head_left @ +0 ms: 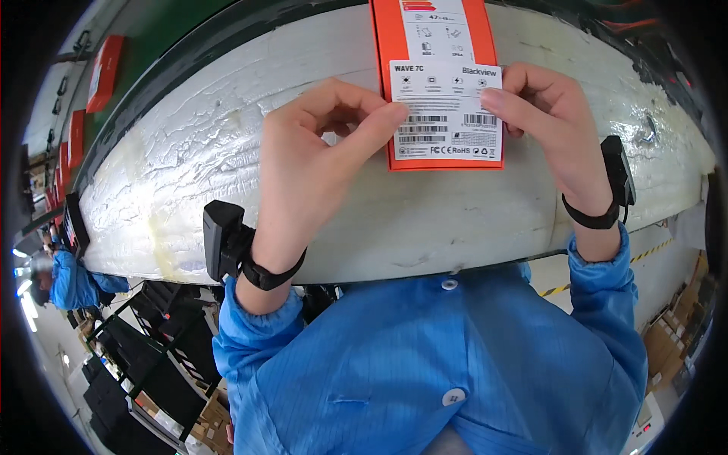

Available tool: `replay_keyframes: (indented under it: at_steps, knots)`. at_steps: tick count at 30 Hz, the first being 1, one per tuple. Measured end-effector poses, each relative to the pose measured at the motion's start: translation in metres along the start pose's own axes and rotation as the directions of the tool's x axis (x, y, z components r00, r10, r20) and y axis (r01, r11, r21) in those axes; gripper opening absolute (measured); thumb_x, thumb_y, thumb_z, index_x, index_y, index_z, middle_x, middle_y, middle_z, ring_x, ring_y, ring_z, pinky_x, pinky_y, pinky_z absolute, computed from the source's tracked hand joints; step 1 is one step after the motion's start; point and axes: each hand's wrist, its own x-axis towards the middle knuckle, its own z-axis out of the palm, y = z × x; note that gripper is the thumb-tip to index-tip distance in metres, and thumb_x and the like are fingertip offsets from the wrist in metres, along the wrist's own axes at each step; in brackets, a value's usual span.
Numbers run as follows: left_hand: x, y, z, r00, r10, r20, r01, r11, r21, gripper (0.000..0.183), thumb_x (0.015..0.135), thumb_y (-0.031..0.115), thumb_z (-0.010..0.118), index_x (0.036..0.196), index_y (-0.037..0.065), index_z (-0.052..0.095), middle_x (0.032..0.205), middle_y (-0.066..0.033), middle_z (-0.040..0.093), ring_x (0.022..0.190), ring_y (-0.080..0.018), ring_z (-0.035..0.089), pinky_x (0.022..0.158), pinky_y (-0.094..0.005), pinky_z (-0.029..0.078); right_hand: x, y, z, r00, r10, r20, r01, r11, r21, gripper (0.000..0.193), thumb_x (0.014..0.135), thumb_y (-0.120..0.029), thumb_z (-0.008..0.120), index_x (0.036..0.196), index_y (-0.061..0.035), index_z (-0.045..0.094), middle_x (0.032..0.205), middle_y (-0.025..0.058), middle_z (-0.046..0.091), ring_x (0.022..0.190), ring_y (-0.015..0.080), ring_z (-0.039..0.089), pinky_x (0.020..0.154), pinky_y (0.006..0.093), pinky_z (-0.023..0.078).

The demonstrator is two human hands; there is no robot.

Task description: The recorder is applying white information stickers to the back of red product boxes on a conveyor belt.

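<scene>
An orange phone-type retail box (pixel 386 114) lies on the pale work surface, with its far end cut off by the top of the picture. Near its closer end, a white printed label (pixel 447 114) covers most of the face, with icons and barcodes on it. My left hand (pixel 322 144) is closed at the box's left edge, its thumb tip resting on the label's side. On the opposite edge my right hand (pixel 550 121) is closed too, its thumb pressing the label's right margin and its other fingers curled at the box's side.
The worktop (pixel 425 220) is covered in wrinkled clear film. Beyond its left end stand more orange boxes (pixel 105 73). A person in blue (pixel 72 280) is farther left, above black crates (pixel 129 356). Cardboard boxes (pixel 667 349) are stacked on the right.
</scene>
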Motion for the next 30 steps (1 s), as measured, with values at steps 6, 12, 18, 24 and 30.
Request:
replay_keyframes:
  at_steps: [6, 12, 18, 24, 30]
  knots:
    - [-0.005, 0.003, 0.001, 0.999, 0.031, -0.025, -0.03, 0.999, 0.034, 0.014, 0.089, 0.011, 0.071, 0.09, -0.002, 0.066, 0.088, -0.0073, 0.07, 0.083, -0.0102, 0.063, 0.079, -0.0233, 0.048, -0.004, -0.003, 0.002, 0.999, -0.034, 0.005, 0.034, 0.999, 0.002, 0.021, 0.09, -0.02, 0.071, 0.082, -0.0023, 0.065, 0.08, 0.0014, 0.068, 0.076, 0.0055, 0.061, 0.07, 0.0199, 0.047]
    - [-0.002, -0.006, 0.004, 0.969, 0.225, -0.097, -0.206, 0.962, 0.177, 0.019, 0.083, 0.016, 0.077, 0.086, -0.001, 0.067, 0.077, -0.0029, 0.067, 0.071, -0.0102, 0.056, 0.069, -0.0254, 0.047, -0.003, 0.006, 0.007, 0.988, -0.142, -0.067, 0.136, 0.986, -0.093, 0.02, 0.089, -0.019, 0.072, 0.081, -0.0032, 0.064, 0.074, -0.0001, 0.067, 0.067, 0.0044, 0.06, 0.06, 0.0216, 0.046]
    - [0.057, 0.004, 0.005, 0.899, 0.429, -0.091, -0.338, 0.81, 0.478, 0.038, 0.084, 0.022, 0.077, 0.11, 0.001, 0.059, 0.099, -0.0076, 0.066, 0.088, -0.0134, 0.062, 0.078, -0.0263, 0.048, 0.005, -0.005, 0.012, 0.869, -0.473, -0.145, 0.248, 0.669, -0.701, 0.03, 0.087, -0.028, 0.073, 0.074, -0.006, 0.058, 0.059, 0.0031, 0.058, 0.051, 0.0169, 0.057, 0.048, 0.0306, 0.041]
    - [0.109, 0.006, -0.003, 0.96, 0.27, 0.079, -0.274, 0.96, 0.051, 0.056, 0.08, 0.027, 0.081, 0.119, -0.003, 0.054, 0.1, -0.0117, 0.066, 0.091, -0.0156, 0.064, 0.081, -0.0305, 0.053, -0.024, -0.012, 0.034, 0.721, -0.672, -0.169, 0.097, 0.339, -0.936, 0.036, 0.091, -0.037, 0.063, 0.112, -0.0078, 0.06, 0.11, 0.0145, 0.064, 0.099, 0.0307, 0.061, 0.08, 0.0417, 0.048]
    - [0.034, -0.022, 0.007, 0.93, 0.36, -0.07, -0.301, 0.857, 0.419, 0.035, 0.082, 0.029, 0.078, 0.093, 0.002, 0.059, 0.085, -0.0136, 0.063, 0.081, -0.0289, 0.061, 0.072, -0.0388, 0.048, -0.057, -0.008, 0.01, 0.947, -0.314, 0.062, 0.164, 0.312, -0.936, 0.083, 0.086, -0.054, 0.062, 0.149, -0.0073, 0.036, 0.155, 0.0247, 0.028, 0.144, 0.0396, 0.026, 0.115, 0.0568, 0.02]
